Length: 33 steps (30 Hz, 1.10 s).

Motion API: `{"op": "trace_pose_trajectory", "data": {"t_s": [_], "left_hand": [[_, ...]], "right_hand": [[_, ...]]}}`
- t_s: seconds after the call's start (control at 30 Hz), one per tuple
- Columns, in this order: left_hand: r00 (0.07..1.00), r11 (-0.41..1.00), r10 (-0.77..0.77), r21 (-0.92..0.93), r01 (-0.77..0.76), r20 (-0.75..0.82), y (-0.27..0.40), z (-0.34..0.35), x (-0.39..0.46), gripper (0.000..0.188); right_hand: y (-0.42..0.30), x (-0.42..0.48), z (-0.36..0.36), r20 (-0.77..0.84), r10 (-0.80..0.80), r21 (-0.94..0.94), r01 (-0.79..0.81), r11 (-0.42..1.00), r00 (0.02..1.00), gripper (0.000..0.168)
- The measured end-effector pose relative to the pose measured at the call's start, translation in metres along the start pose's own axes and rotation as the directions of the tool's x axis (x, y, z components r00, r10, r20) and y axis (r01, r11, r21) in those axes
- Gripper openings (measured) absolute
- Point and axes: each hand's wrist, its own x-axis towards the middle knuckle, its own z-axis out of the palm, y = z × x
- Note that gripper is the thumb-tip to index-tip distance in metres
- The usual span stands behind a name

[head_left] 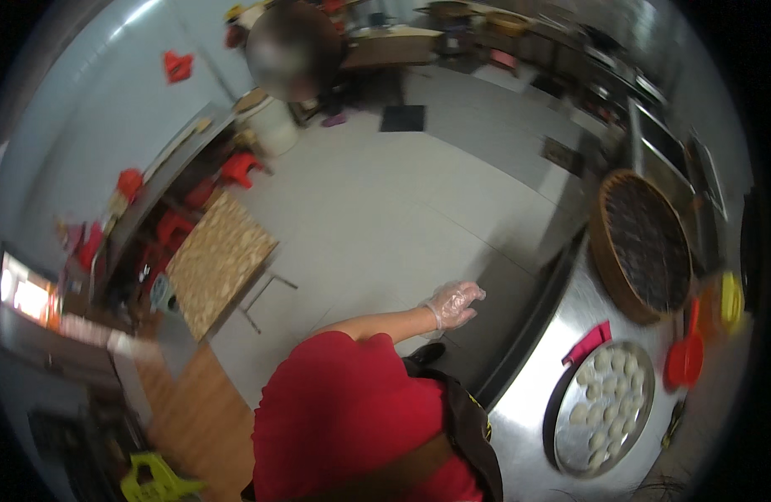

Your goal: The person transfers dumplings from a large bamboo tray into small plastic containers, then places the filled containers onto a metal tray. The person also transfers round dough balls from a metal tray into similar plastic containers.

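Observation:
My left hand (454,305), in a clear plastic glove, is held out over the floor beside the steel worktable. It holds nothing; its fingers are loosely bent, with the thumb apart. My right hand is out of view. On the worktable (530,414) lies a round metal tray (564,448) with several pale, round dough pieces (611,413). A pink cloth (587,343) lies by the tray's edge. Farther along the table stands a large round basket-like container (643,245) with a dark surface inside its raised rim.
Beyond the tray are a red plastic scoop (684,361) and a yellow-lidded container (724,307). A small wood-patterned table (219,263) stands at left, near red stools (241,168). Another person (297,50) is at the back, beside a white bin (271,125). My dark shoe (427,354) shows below my hand.

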Motion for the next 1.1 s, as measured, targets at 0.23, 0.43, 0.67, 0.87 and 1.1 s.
{"op": "trace_pose_trajectory", "data": {"t_s": [0.23,0.43,0.67,0.87,1.1], "left_hand": [[0.944,0.990,-0.133,0.003,0.140,-0.301,-0.076,-0.054,-0.090,0.038],[0.810,0.944,-0.282,0.004,0.331,-0.514,-0.158,-0.139,-0.209,0.038],[0.544,0.748,-0.486,-0.004,0.663,-0.684,-0.273,-0.263,-0.399,0.038],[0.163,0.472,-0.596,-0.178,0.864,-0.786,-0.249,-0.361,-0.527,0.040],[-0.443,-0.072,-0.529,-0.482,0.873,-0.724,-0.213,-0.270,-0.730,0.034]], "right_hand": [[0.025,-0.087,0.184,0.412,0.137,-0.038,-0.134,0.990,0.901,0.017],[0.051,-0.230,0.284,0.595,0.218,-0.114,-0.187,0.976,0.774,0.015],[0.119,-0.360,0.365,0.816,0.323,-0.204,-0.285,0.937,0.479,0.018],[0.199,-0.524,0.465,0.822,0.501,-0.378,-0.398,0.836,0.271,0.027],[0.280,-0.759,0.551,0.833,0.552,-0.535,-0.206,0.819,0.034,0.023]]}}
